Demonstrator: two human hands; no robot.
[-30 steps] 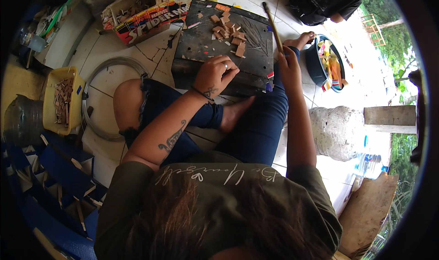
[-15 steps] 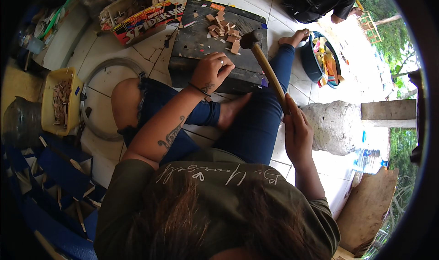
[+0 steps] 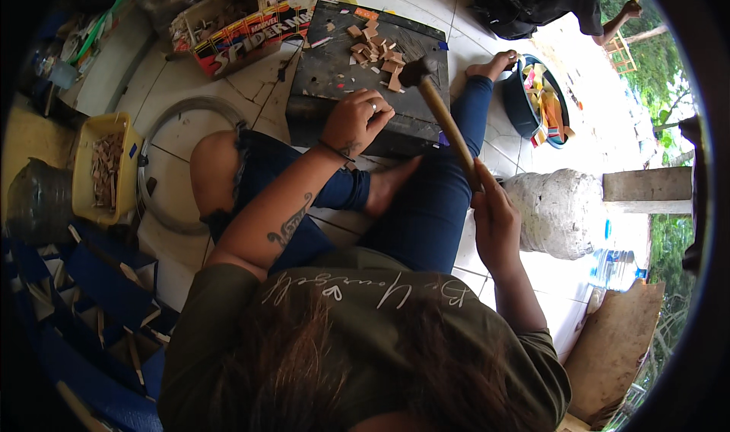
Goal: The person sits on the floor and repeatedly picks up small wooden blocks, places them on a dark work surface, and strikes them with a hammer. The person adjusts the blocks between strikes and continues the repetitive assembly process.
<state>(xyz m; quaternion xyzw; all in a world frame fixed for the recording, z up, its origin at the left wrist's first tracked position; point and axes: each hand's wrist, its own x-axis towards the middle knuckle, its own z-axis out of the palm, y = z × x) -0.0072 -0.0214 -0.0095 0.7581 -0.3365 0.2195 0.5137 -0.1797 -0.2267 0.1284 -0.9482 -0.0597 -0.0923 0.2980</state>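
My right hand [image 3: 498,223] is wrapped round the wooden handle of a hammer [image 3: 447,124], which is raised at a slant. Its dark head hangs above the right part of a low black work block [image 3: 323,74] in front of me. Over the block's near edge, my left hand [image 3: 359,119] is closed with its fingers curled and pressed together. Whatever it pinches is hidden or too small to make out. Beyond it, a loose pile of small brown wooden pieces [image 3: 376,52] lies on the block, with pale scraps scattered round it.
Left of the block stands a printed cardboard box [image 3: 251,40] of wood bits. Further left are a coil of wire [image 3: 148,166] and a yellow tub [image 3: 129,173]. A dark basin [image 3: 513,101] of colourful strips sits right, near a person in black [image 3: 532,6].
The other person's arms have shifted at the upper right. My hands and the hammer keep nearly the same pose, and the whole view has moved slightly.
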